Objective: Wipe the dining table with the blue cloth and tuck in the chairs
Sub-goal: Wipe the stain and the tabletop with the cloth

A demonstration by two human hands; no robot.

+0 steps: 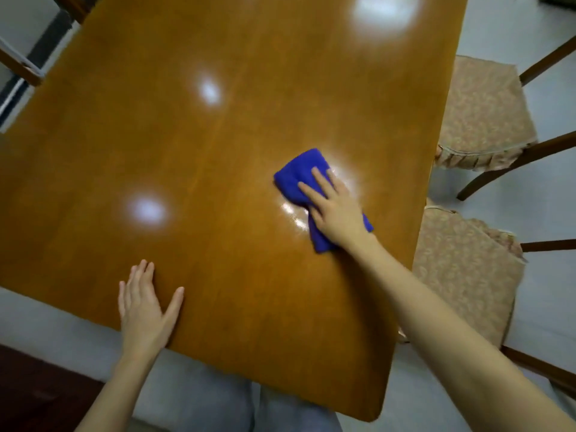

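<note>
A glossy brown wooden dining table (218, 145) fills most of the head view. On its right half lies a crumpled blue cloth (294, 179). My right hand (335, 207) presses flat on the cloth with straight fingers, covering its middle. My left hand (145, 310) rests flat on the table near the front edge, fingers spread, holding nothing. Two chairs with beige patterned seat covers stand pulled out along the table's right side, one farther away (483, 116) and one nearer (464, 275).
Another wooden chair (21, 65) shows partly at the upper left corner. Pale grey floor (530, 213) surrounds the table. A dark red-brown surface (37, 394) lies at the lower left. Ceiling lights glare off the tabletop.
</note>
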